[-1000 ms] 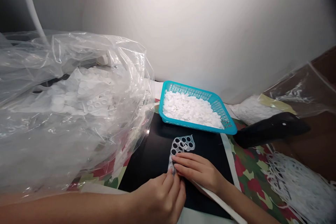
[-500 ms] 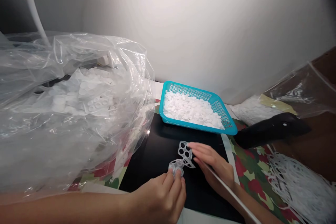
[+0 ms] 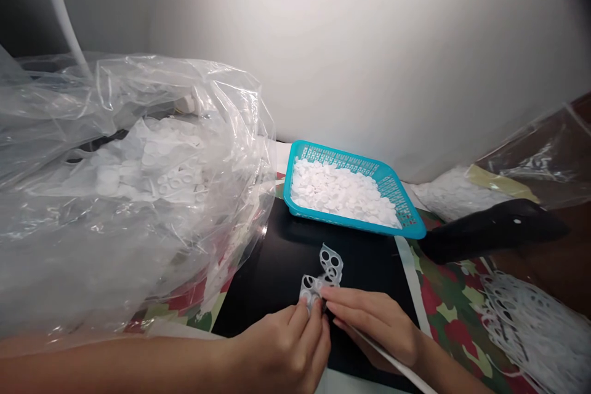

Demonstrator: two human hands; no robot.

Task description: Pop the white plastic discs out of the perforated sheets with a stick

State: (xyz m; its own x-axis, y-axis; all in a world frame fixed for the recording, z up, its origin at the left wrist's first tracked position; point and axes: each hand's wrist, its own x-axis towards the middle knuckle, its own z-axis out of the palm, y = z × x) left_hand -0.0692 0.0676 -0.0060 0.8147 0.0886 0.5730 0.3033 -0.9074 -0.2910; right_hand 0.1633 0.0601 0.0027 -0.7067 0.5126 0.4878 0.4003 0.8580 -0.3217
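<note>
A translucent plastic sheet (image 3: 331, 261) punched with round holes lies bent over the black board. My left hand (image 3: 290, 341) pinches its near end between thumb and fingers. Stretched but held close together, the fingers of my right hand (image 3: 376, 320) rest with their tips against the sheet, beside the left fingertips. A thin white rod (image 3: 392, 362) runs from under the right fingers along the hand toward the bottom edge. It appears held there, though the thumb's grip is mostly hidden. What lies between the two sets of fingertips cannot be made out.
A teal basket (image 3: 355, 226) full of small white discs stands behind the black board (image 3: 249, 283). To the left is a big clear plastic bag (image 3: 138, 246) of perforated sheets. Right lie a black object (image 3: 489, 231) and a heap of white plastic strips (image 3: 535, 326).
My right hand has come down and left, from the sheet's far part to beside my left fingertips. The sheet's far part has turned and shifted right. My left hand keeps its pinch.
</note>
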